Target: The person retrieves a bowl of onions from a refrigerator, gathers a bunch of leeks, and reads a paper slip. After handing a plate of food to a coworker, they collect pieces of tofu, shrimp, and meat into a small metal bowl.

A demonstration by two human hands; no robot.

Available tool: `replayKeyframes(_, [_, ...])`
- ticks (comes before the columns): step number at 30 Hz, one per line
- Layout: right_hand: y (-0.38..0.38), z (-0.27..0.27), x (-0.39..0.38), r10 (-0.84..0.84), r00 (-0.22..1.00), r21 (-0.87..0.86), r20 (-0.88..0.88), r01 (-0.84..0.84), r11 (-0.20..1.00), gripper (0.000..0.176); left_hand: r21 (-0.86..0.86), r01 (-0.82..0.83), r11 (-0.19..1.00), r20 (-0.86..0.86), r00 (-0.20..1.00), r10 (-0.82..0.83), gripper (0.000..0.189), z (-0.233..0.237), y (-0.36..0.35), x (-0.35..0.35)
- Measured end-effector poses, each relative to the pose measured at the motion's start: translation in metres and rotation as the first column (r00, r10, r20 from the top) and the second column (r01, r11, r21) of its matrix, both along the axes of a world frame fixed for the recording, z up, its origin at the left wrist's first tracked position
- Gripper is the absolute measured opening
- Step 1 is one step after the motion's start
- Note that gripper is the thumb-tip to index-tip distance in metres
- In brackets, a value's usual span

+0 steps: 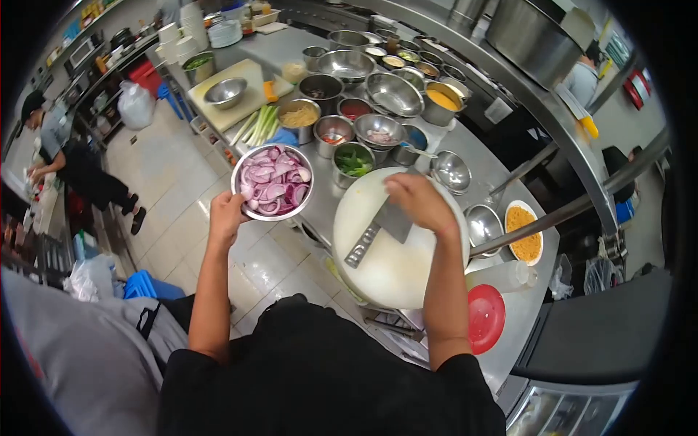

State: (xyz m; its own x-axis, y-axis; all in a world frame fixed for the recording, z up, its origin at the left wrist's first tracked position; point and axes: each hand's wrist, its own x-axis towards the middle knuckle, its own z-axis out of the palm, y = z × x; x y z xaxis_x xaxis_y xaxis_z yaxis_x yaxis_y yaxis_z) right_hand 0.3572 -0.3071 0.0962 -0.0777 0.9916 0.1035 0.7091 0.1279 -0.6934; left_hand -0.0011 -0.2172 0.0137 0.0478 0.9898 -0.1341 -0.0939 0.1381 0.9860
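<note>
Your left hand (227, 216) grips the onion bowl (235, 190) beside the board (396, 270), while your right hand (422, 203) holds the cleaver (372, 236) on it; keep the bowl level.

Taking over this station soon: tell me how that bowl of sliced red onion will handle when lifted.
Probably light: the left hand alone holds the steel bowl by its rim. Likely tippy, since the onion slices heap near the brim and could spill. The polished rim may slip in wet fingers.

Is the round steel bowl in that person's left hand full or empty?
Full: the round steel bowl holds purple onion slices piled to its rim. The left hand grips its edge.
</note>
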Motion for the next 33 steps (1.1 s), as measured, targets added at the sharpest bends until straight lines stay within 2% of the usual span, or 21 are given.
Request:
replayKeyframes(2, [0.013, -0.009, -0.013, 0.104, 0.99, -0.004, -0.093, -0.105, 0.994, 0.029, -0.023, 0.052, 0.998, 0.019, 0.999, -0.051, 0.014, 0.016, 0.01, 0.012])
replayKeyframes(3, [0.019, -0.008, -0.023, 0.082, 0.991, 0.003, -0.102, -0.082, 0.997, 0.029, -0.029, 0.067, 0.997, 0.035, 0.997, -0.066, 0.014, 0.019, 0.016, 0.017])
replayKeyframes(5, [0.034, 0.001, -0.038, 0.06, 0.991, -0.139, -0.117, -0.076, 0.987, 0.031, -0.036, 0.13, 0.991, 0.04, 0.991, -0.128, 0.014, 0.017, 0.035, 0.023])
replayKeyframes(6, [0.046, 0.004, -0.039, 0.05, 0.992, -0.133, -0.112, -0.065, 0.989, 0.031, -0.044, 0.172, 0.984, 0.054, 0.984, -0.169, 0.013, 0.021, 0.045, 0.028])
replayKeyframes(8, [0.075, 0.004, -0.039, 0.041, 0.999, -0.216, 0.007, -0.039, 0.976, 0.034, -0.041, 0.207, 0.978, 0.051, 0.978, -0.205, 0.011, 0.027, 0.063, 0.037])
replayKeyframes(10, [0.106, -0.004, -0.037, 0.011, 1.0, -0.238, 0.017, -0.007, 0.971, 0.035, -0.03, 0.285, 0.958, 0.049, 0.958, -0.284, 0.01, 0.03, 0.089, 0.044])
replayKeyframes(12, [0.129, -0.011, -0.041, -0.132, 0.967, -0.378, -0.219, 0.04, 0.925, 0.034, -0.032, 0.341, 0.939, 0.072, 0.938, -0.338, 0.009, 0.028, 0.124, 0.05])
replayKeyframes(15, [0.159, -0.019, -0.051, -0.241, 0.915, -0.415, -0.323, 0.092, 0.905, 0.024, 0.006, 0.473, 0.881, 0.076, 0.878, -0.472, 0.01, 0.027, 0.175, 0.05])
replayKeyframes(17, [0.179, -0.022, -0.06, -0.339, 0.82, -0.413, -0.461, 0.14, 0.9, 0.016, -0.022, 0.507, 0.862, 0.127, 0.856, -0.5, 0.013, 0.031, 0.207, 0.053])
replayKeyframes(18, [0.191, -0.02, -0.064, -0.348, 0.821, -0.411, -0.453, 0.154, 0.898, 0.016, -0.023, 0.527, 0.85, 0.148, 0.842, -0.518, 0.014, 0.038, 0.223, 0.053])
replayKeyframes(19, [0.202, -0.018, -0.07, -0.407, 0.744, -0.453, -0.529, 0.158, 0.877, 0.015, -0.023, 0.535, 0.844, 0.152, 0.837, -0.526, 0.014, 0.038, 0.243, 0.049])
replayKeyframes(20, [0.215, -0.017, -0.075, -0.46, 0.658, -0.491, -0.596, 0.154, 0.857, 0.014, -0.004, 0.596, 0.803, 0.072, 0.801, -0.595, 0.011, 0.037, 0.265, 0.047])
replayKeyframes(21, [0.227, -0.016, -0.083, -0.509, 0.586, -0.496, -0.63, 0.2, 0.845, 0.012, 0.008, 0.654, 0.756, -0.008, 0.756, -0.654, 0.013, 0.037, 0.284, 0.046])
replayKeyframes(24, [0.257, -0.025, -0.087, -0.535, 0.569, -0.446, -0.625, 0.301, 0.842, 0.012, -0.012, 0.697, 0.717, 0.03, 0.717, -0.697, 0.015, 0.041, 0.324, 0.049])
replayKeyframes(25, [0.267, -0.026, -0.09, -0.569, 0.55, -0.432, -0.612, 0.37, 0.822, 0.012, -0.028, 0.713, 0.7, 0.116, 0.698, -0.707, 0.016, 0.048, 0.331, 0.052])
replayKeyframes(28, [0.3, -0.028, -0.08, -0.561, 0.532, -0.349, -0.635, 0.45, 0.822, 0.013, 0.014, 0.721, 0.693, 0.177, 0.68, -0.712, 0.023, 0.047, 0.362, 0.066])
replayKeyframes(29, [0.308, -0.028, -0.072, -0.57, 0.529, -0.35, -0.628, 0.462, 0.815, 0.013, 0.007, 0.737, 0.676, 0.293, 0.645, -0.706, 0.027, 0.039, 0.371, 0.07])
replayKeyframes(32, [0.34, -0.033, -0.045, -0.606, 0.474, -0.307, -0.639, 0.565, 0.765, 0.013, 0.093, 0.653, 0.752, 0.22, 0.723, -0.655, 0.028, 0.044, 0.373, 0.065])
replayKeyframes(33, [0.354, -0.042, -0.027, -0.607, 0.434, -0.294, -0.665, 0.596, 0.748, 0.012, 0.106, 0.655, 0.748, 0.208, 0.721, -0.661, 0.027, 0.06, 0.366, 0.052])
